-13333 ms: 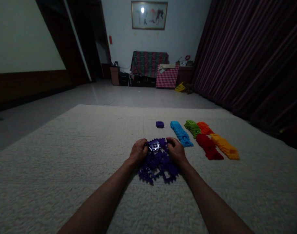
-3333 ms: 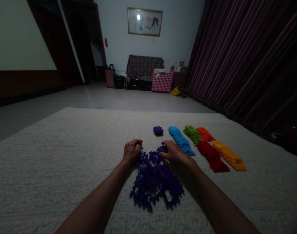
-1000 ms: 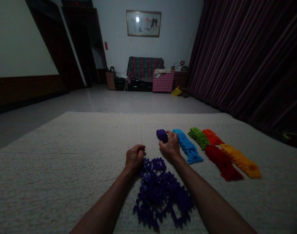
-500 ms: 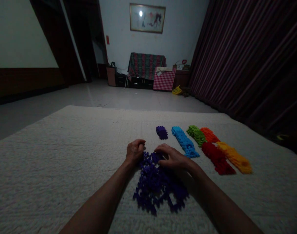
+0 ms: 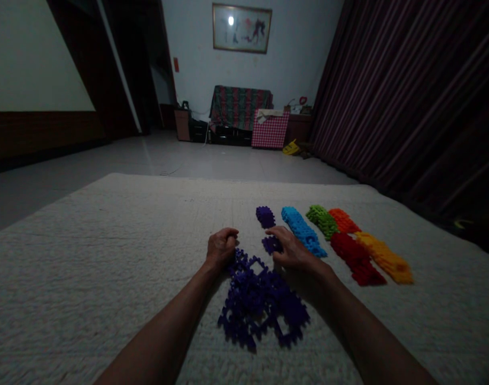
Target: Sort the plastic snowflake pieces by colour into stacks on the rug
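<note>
My right hand grips a purple interlocking toy piece between thumb and fingers, just above the mat. Below it spreads a loose, jumbled pile of purple toothed pieces, some with square openings. At the pile's upper left edge rests my left hand, its fingers curled in. Whatever might be inside that hand is hidden. A small neat stack of purple pieces lies beyond my right hand. To its right runs a slanting row of blue pieces.
Farther right lie rows of green, orange, red and yellow pieces. All rest on a pale quilted mat. Beyond it are a tiled floor, a cloth-covered stand and a dark curtain at right.
My right hand has lifted a purple piece off the pile's top and moved it right and slightly away from me. My left hand has stayed nearly still.
</note>
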Tool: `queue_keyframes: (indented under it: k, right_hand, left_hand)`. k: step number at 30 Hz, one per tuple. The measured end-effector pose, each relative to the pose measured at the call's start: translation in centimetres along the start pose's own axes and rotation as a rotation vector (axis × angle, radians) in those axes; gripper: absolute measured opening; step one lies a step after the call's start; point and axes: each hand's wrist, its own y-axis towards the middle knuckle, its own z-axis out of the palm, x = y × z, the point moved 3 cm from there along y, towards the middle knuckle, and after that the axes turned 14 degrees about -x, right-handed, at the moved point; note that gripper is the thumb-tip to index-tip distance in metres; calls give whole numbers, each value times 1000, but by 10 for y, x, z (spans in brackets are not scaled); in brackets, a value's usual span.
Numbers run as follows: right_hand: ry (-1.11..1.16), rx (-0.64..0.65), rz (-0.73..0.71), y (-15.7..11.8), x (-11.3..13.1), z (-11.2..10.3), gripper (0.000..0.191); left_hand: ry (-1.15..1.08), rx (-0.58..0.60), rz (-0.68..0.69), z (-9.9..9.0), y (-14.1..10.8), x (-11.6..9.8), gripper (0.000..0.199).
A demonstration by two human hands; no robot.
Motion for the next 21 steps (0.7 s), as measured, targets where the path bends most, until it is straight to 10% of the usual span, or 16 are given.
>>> queue_keyframes:
  k: [13, 21]
  right_hand:
    - [-354, -88, 346, 1, 6, 23, 58]
    - [-164, -539, 407, 31, -23, 32, 61]
  left_hand:
    - [57, -21, 29, -2, 0, -5, 34]
    - [49, -18, 26, -3, -1, -4, 34]
